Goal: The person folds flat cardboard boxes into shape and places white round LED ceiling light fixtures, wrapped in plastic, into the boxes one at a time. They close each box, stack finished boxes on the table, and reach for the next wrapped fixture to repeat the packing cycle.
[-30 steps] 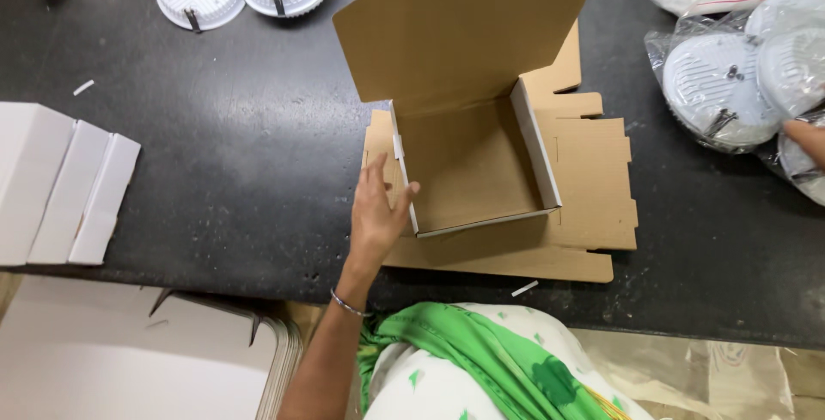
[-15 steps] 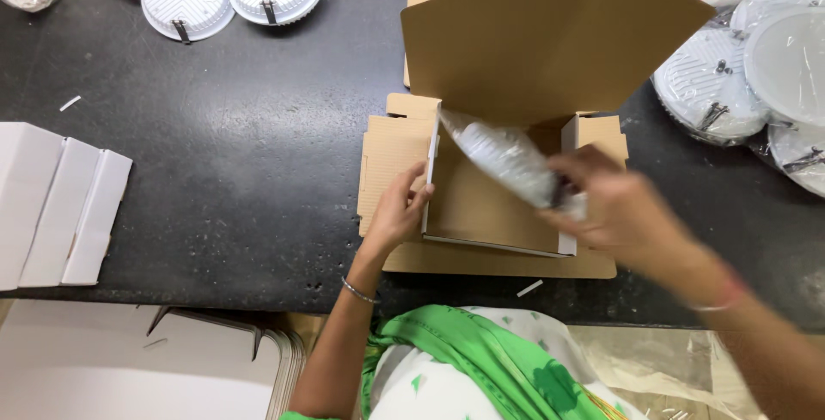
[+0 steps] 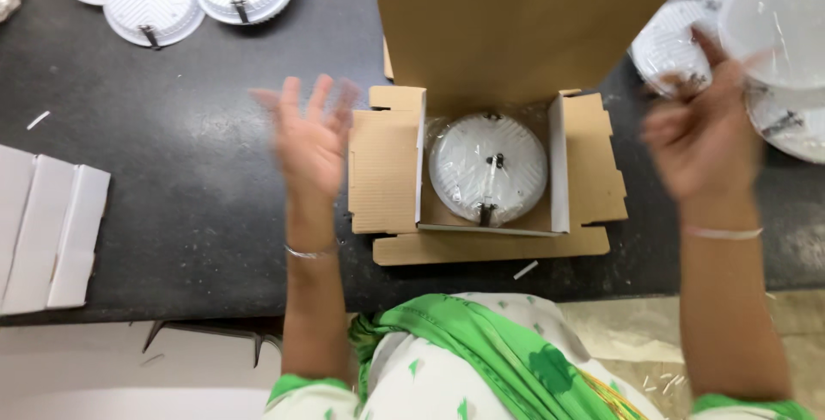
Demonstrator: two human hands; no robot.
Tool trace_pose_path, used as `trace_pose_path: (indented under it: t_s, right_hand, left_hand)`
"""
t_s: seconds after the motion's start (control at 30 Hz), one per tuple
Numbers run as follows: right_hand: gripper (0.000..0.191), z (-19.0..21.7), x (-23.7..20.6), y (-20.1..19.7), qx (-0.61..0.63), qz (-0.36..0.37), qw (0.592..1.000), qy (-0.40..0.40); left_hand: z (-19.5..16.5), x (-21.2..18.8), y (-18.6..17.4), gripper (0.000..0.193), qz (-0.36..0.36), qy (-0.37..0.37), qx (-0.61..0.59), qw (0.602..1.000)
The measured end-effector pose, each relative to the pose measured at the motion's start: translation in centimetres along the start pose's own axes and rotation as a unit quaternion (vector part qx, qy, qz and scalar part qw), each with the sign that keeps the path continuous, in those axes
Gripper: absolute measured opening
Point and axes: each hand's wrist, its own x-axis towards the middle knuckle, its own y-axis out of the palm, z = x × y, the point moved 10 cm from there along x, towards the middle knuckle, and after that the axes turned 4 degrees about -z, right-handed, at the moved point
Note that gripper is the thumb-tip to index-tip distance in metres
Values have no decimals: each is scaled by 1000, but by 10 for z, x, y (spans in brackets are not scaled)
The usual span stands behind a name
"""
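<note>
One round lamp (image 3: 488, 168) lies in one cardboard box (image 3: 387, 171), two hands raised empty.

A brown cardboard box (image 3: 490, 171) is sitting open near the front edge of the dark table (image 3: 172, 196), its lid standing up toward the back edge and its side flaps lying spread flat to left and right. A round white light fixture (image 3: 487, 167), wrapped in clear plastic, is lying flat inside the box's compartment, ribbed back facing up, with a small dark clip showing at its centre and another at its near rim.
</note>
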Motion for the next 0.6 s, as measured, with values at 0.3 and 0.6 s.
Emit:
trace_pose_path:
  t_s: [0.3,0.6]
  right_hand:
    - [46,23,61,3,-533,-56,775,-335]
    - [44,-3,48,56,-687,-106,651,-303]
  left_hand:
    - [12,52,88,62,134,269,459,836]
    - [32,31,133,45,46,384,619,683]
